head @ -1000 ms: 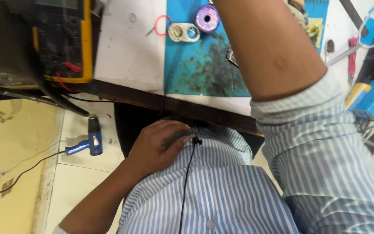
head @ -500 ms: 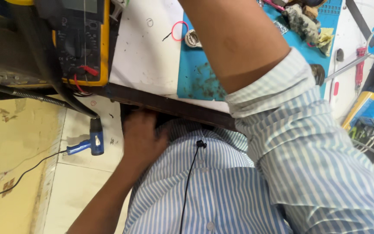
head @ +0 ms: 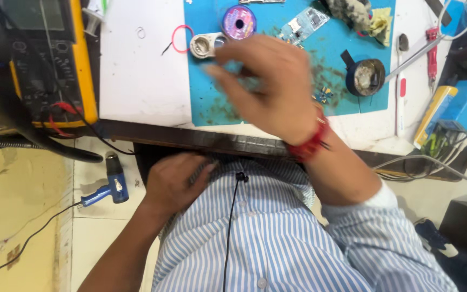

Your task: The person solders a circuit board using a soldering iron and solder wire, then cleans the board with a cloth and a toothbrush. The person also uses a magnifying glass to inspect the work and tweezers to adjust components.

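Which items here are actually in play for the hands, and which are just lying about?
In play:
right hand, blurred, above the blue mat
small round tin and purple spool, nearest its fingers
left hand against the striped shirt

Lying about:
yellow multimeter
blue heat gun on the floor
round pot
pink ring

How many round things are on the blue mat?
3. A purple spool sits at the mat's top, a white round tin lies on its left edge, and a dark pot sits right. The right hand may hide more.
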